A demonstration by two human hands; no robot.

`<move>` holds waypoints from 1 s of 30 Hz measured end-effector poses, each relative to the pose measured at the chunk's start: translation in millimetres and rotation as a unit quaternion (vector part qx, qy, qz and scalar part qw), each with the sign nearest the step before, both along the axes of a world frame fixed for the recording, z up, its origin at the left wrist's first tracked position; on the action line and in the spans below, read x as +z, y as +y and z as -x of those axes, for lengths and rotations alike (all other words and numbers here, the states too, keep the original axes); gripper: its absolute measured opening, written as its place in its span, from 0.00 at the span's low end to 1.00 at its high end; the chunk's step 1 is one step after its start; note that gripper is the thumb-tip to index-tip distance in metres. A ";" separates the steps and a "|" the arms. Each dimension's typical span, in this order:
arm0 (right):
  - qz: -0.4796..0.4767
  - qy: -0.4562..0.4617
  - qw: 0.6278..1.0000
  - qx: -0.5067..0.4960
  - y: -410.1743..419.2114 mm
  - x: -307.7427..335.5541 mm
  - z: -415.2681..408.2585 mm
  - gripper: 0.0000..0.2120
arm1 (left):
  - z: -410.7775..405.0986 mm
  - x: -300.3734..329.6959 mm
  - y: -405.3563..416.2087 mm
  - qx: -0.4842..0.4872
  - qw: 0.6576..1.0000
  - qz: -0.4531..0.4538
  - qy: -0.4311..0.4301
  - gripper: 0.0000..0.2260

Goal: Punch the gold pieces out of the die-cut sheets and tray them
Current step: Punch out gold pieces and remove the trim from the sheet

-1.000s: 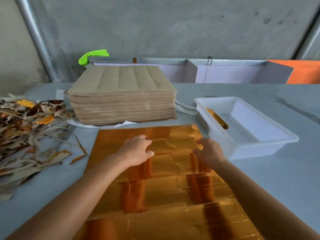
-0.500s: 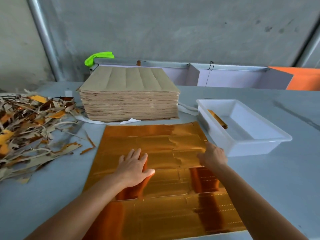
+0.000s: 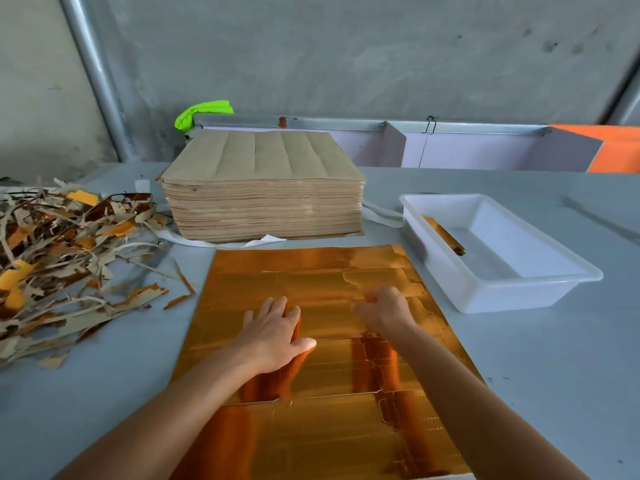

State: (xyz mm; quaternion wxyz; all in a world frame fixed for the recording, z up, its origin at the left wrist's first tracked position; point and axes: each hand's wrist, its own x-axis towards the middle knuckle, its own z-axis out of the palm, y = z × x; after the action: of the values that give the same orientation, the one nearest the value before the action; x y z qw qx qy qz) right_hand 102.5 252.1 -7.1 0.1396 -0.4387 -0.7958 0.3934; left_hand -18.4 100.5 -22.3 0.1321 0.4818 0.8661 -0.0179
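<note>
1. Gold foil die-cut sheet (image 3: 311,282) lay flat on the grey table (image 3: 540,368), just in front of a tall stack of brown sheets (image 3: 263,188) and just left of the white tray (image 3: 498,251).
2. Pressed down on the sheet's middle with the left hand (image 3: 273,336), palm flat, fingers straight and slightly spread, thumb out to the right.
3. Rested the right hand (image 3: 384,308) on the sheet near its right edge, knuckles up and fingers curled down at a cut line; could not tell whether anything was pinched.
4. Held one small bundle of gold pieces (image 3: 445,233), leaning against the tray's left wall.
5. Heaped to the left, well apart from the sheet: brown and gold scrap strips (image 3: 65,254).
6. Behind the stack, near the wall: a bright green cloth (image 3: 202,112).
</note>
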 end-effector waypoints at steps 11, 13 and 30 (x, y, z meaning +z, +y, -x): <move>0.089 0.020 0.995 -0.035 18.1 7.9 4.6 0.13 | 4.9 -4.7 -0.6 -0.007 0.999 -0.032 0.001 0.30; -0.050 -0.037 0.995 -0.081 35.4 5.7 1.6 0.14 | 6.3 -5.2 1.0 -0.004 0.999 -0.035 0.001 0.30; -0.166 -0.178 0.967 -0.078 62.7 -0.5 -10.6 0.04 | 9.0 -7.8 19.8 -0.004 0.995 -0.102 0.017 0.26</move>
State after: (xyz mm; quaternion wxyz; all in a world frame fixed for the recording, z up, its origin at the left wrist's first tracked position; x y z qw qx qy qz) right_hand 113.1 314.9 -7.6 0.0965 -0.5328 -0.8255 0.1595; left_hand -27.5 120.3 -30.1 0.0679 0.4962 0.8633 0.0620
